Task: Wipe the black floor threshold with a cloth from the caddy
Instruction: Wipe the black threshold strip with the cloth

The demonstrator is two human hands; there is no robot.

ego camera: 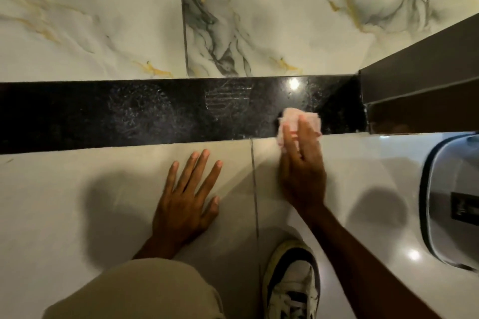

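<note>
The black floor threshold (pixel 155 114) runs as a glossy dark strip across the middle of the view, with pale smears and a footprint mark on it. A crumpled pink cloth (pixel 291 122) lies on the threshold's near edge, toward its right end. My right hand (pixel 302 168) presses flat on the cloth, fingers pointing away from me. My left hand (pixel 186 199) rests flat on the pale floor tile just in front of the threshold, fingers spread, holding nothing.
Marble-patterned tiles (pixel 103 21) lie beyond the threshold. A dark door frame (pixel 420 67) stands at the threshold's right end. A white and grey container (pixel 451 202) sits on the floor at the right edge. My knee (pixel 134 292) and a white sneaker (pixel 293 285) are in the foreground.
</note>
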